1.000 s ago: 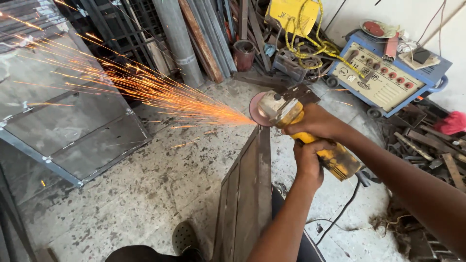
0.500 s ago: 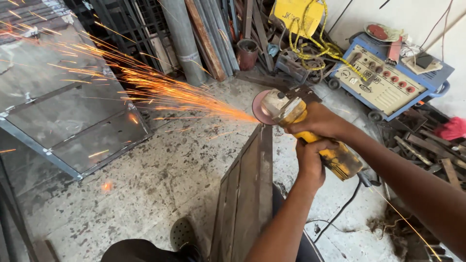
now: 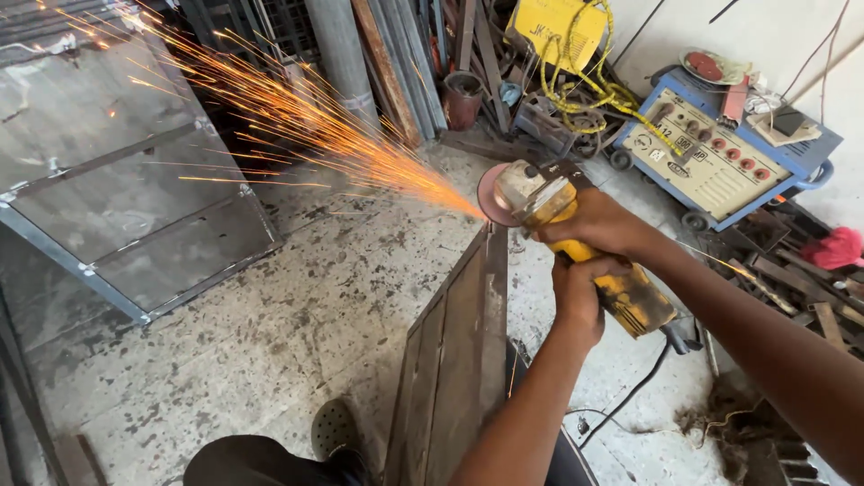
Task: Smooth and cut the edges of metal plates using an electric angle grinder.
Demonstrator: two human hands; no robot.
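Angle grinder (image 3: 576, 247), yellow and pretty beat up, is gripped in both hands out over the top edge of a rusty metal frame (image 3: 459, 360) that stands upright on the floor; right hand (image 3: 598, 220) is wrapped tight around the front of the body just behind the disc, fingers curled closed on it; left hand (image 3: 576, 297) is clamped around the rear handle from underneath, also closed all the way round; the disc (image 3: 495, 193) sits right at the top corner of the frame, touching the metal, and a fat stream of orange sparks (image 3: 297, 126) shoots off to the upper left across the floor; the grinder's black cord (image 3: 630, 396) trails down off the back end onto the concrete floor (image 3: 270, 333); a dark shoe (image 3: 335, 427) shows at the bottom just left of the frame; further left a big grey sheet-metal panel (image 3: 117, 207) with a blue-grey border lies tilted, right in the spark path; behind the grinder there's a bundle of steel pipes and bars (image 3: 387, 63) leaning up, a tangle of yellow cable (image 3: 585, 81), and off to the right a blue welding machine (image 3: 720, 153) with a cream front panel and red knobs, scrap bits piled beside it.
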